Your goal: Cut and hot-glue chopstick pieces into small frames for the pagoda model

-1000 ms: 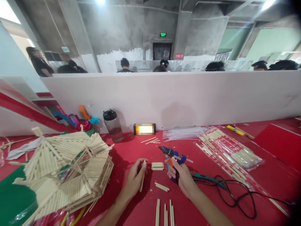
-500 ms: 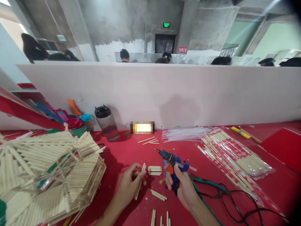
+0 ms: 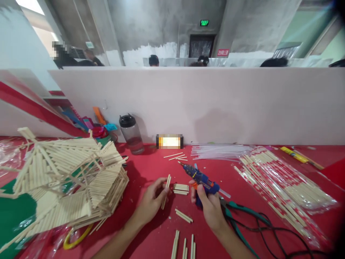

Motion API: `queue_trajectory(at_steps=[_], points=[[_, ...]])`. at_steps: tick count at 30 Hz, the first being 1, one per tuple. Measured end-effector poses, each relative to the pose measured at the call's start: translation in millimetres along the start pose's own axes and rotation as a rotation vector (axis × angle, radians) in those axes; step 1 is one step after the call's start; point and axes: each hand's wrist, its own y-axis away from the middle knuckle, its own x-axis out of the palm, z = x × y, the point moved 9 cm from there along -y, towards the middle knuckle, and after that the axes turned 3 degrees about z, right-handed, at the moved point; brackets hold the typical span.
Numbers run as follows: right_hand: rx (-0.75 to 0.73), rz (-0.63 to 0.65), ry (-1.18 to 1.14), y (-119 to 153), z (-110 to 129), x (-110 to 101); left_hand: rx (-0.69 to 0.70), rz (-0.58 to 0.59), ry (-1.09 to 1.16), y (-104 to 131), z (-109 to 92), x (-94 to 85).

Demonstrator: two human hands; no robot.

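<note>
My left hand (image 3: 155, 199) is closed on a pair of short wooden sticks (image 3: 166, 191), held upright at a slant between thumb and fingers. In my right hand (image 3: 209, 205) is a blue hot glue gun (image 3: 201, 178), its fingers wrapped round the handle near the orange trigger. The nozzle points up and left, apart from the held sticks. Between the hands lies a small block of joined sticks (image 3: 181, 187). Nearer to me are a stick pair (image 3: 184, 216) and several more short sticks (image 3: 175, 244) on the red table.
A large stick-built model (image 3: 107, 180) fills the left side. Behind it stands a dark-lidded bottle (image 3: 132, 135). Clear glue sticks (image 3: 218, 152) and bagged wooden sticks (image 3: 285, 180) lie to the right, near green-handled pliers (image 3: 248, 208) and a black cable (image 3: 275, 230). A white partition (image 3: 194, 104) stands behind.
The head view has swung left, so things appear further right and more of the model shows. The glue gun is tilted slightly further. Both hands keep their holds.
</note>
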Motion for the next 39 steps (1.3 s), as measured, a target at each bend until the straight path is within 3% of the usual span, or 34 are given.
queue_trajectory(at_steps=[5, 11, 18, 28, 39], points=[[0.185, 0.088, -0.074, 7, -20, 16, -0.054, 0.07, 0.048, 3, 3, 5.1], [0.255, 0.047, 0.014, 6, -28, -4, -0.1, 0.137, 0.089, 5, 7, 9.4], [0.236, 0.026, 0.216, -10, -26, -20, -0.084, 0.103, 0.054, 5, 10, 3.9], [0.297, 0.088, 0.17, 9, -29, -12, -0.138, 0.161, 0.095, 8, 7, 10.9], [0.343, 0.087, 0.188, 12, -37, -14, -0.137, 0.181, 0.102, 8, 8, 12.2]])
